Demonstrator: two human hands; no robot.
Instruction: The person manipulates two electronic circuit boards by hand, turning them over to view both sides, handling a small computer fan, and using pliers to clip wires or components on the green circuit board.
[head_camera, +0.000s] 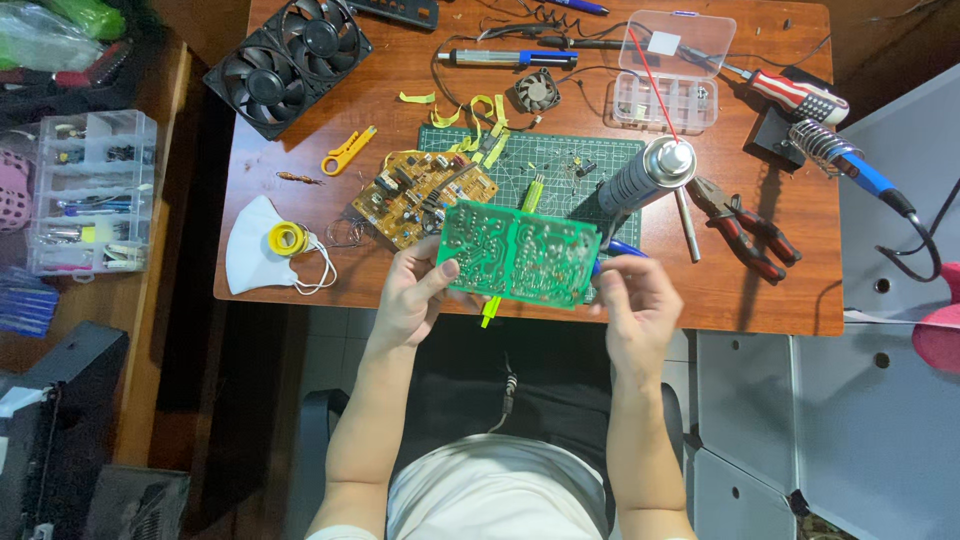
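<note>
Left hand gripping left edge of green circuit board, thumb pressing on solder side. Right hand pinching board's right edge, fingers curled. Board hanging above table edge, between both hands. Brown circuit board lying just beyond left hand; spray can standing beyond right hand; red-handled pliers further right.
</note>
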